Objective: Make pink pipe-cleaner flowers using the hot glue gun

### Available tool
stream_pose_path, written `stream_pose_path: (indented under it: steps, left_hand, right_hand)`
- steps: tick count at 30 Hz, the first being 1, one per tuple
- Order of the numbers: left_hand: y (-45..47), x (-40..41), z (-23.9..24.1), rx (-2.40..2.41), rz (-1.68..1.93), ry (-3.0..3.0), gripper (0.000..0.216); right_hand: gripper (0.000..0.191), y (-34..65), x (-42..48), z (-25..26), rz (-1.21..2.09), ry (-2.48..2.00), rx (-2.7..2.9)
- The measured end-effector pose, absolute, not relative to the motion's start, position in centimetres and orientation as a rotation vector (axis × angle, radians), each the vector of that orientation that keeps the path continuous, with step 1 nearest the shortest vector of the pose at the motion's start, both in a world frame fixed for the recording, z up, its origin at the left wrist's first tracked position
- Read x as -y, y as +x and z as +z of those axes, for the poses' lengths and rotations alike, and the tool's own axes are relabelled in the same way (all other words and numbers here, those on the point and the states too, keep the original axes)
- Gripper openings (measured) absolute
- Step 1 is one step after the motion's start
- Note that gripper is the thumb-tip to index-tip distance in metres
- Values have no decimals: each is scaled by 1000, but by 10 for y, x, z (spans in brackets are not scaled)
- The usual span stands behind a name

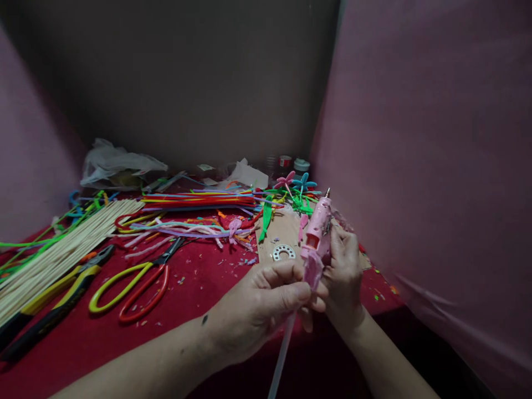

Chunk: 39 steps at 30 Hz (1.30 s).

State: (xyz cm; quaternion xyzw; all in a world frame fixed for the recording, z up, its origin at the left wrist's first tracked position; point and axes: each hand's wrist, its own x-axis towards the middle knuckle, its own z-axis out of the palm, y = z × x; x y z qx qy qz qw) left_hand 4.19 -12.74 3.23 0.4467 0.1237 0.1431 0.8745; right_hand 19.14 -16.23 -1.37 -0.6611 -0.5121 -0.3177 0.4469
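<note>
My right hand (344, 271) is wrapped round a pink hot-glue gun (318, 230), its metal nozzle pointing up and away. My left hand (266, 302) is closed in a pinch at the back of the gun, thumb and fingers on a pale translucent glue stick (283, 346) that runs down toward me. Both hands hover over the near right part of a red cloth-covered table (195, 288).
Yellow and red handled scissors (133, 285), yellow-black pliers (54, 302), a bundle of wooden sticks (62, 249), and many coloured pipe cleaners (195, 213) lie left. A cardboard piece (286, 233) with a white ring, pipe-cleaner flowers (297, 182), jars and plastic bags sit behind. Pink walls close both sides.
</note>
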Motion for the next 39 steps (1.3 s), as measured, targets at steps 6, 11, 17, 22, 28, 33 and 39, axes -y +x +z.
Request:
stream_pose_path:
  steps: [6, 11, 17, 22, 28, 33, 39]
  left_hand:
    - [39, 140, 30, -242, 259, 810, 11]
    - [39, 147, 35, -269, 301, 775, 9]
    - [41, 148, 35, -271, 336, 774, 9]
    - [40, 143, 39, -296, 328, 784, 9]
    - [27, 100, 54, -454, 666, 1061, 9]
    - [10, 51, 47, -596, 992, 1303, 20]
    - [-1, 22, 31, -794, 1143, 1154, 22]
  right_hand:
    - [49, 193, 164, -14, -803, -1634, 1254]
    - [51, 191, 165, -16, -803, -1658, 1243]
    - [50, 188, 163, -17, -777, -1621, 1243]
    - [49, 190, 155, -14, -737, -1601, 1256]
    - [18, 197, 141, 18, -77, -1487, 1239]
    - [14, 194, 117, 60, 942, -1025, 984]
    - [13, 174, 82, 55, 1042, -844, 999]
